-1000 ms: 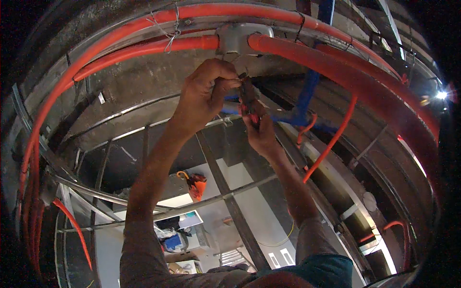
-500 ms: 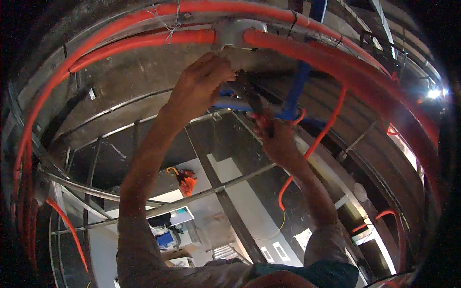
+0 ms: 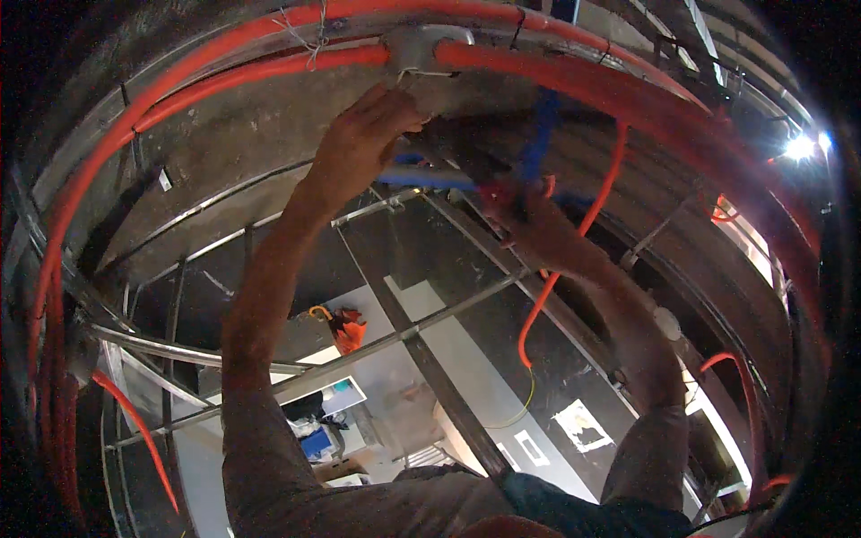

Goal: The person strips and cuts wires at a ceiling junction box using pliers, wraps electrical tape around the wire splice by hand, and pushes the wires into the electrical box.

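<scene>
My left hand is raised below a grey junction box between orange conduits, fingers pinched on something small, possibly a wire, too small to make out. My right hand grips a red-handled tool, seemingly pliers, with its dark end reaching up-left to my left hand's fingertips. The tool is blurred and dark, so its jaws cannot be made out. Blue pipes run behind the tool.
A metal grid spans below my arms. Through it show an orange umbrella-like object and piled items. Hanging orange conduits are on both sides. A bright lamp shines at upper right.
My right hand and tool have moved rightward, away from the junction box, with the tool tilting further over. My left hand stays below the box. The whole view has shifted slightly.
</scene>
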Demonstrator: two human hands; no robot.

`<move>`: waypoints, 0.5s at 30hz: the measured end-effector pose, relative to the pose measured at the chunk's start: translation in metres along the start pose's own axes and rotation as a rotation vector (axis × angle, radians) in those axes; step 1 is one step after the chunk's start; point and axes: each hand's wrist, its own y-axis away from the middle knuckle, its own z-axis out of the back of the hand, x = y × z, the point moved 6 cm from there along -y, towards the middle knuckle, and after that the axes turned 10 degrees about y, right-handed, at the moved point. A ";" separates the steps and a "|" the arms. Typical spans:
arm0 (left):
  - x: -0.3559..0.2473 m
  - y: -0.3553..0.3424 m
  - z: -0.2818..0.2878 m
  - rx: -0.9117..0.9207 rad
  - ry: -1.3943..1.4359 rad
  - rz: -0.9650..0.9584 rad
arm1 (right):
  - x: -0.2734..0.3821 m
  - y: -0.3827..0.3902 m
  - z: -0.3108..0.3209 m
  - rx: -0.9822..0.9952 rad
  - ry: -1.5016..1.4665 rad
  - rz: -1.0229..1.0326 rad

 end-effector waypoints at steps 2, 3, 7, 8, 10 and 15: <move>0.002 0.002 0.003 -0.041 0.061 0.057 | -0.023 0.001 -0.027 0.033 -0.408 -0.120; 0.003 0.001 -0.001 -0.067 0.175 0.075 | -0.029 0.001 -0.026 0.021 -0.395 -0.123; 0.000 0.000 0.005 -0.117 0.174 0.030 | -0.020 -0.010 -0.032 0.046 -0.263 -0.051; 0.000 0.001 0.004 -0.117 0.169 0.034 | -0.020 -0.012 -0.036 0.102 -0.287 -0.077; 0.002 0.003 0.004 -0.114 0.189 0.055 | -0.014 -0.013 -0.036 0.098 -0.276 -0.075; 0.009 0.005 0.001 -0.056 0.129 0.056 | -0.025 -0.018 -0.043 -0.010 -0.173 0.048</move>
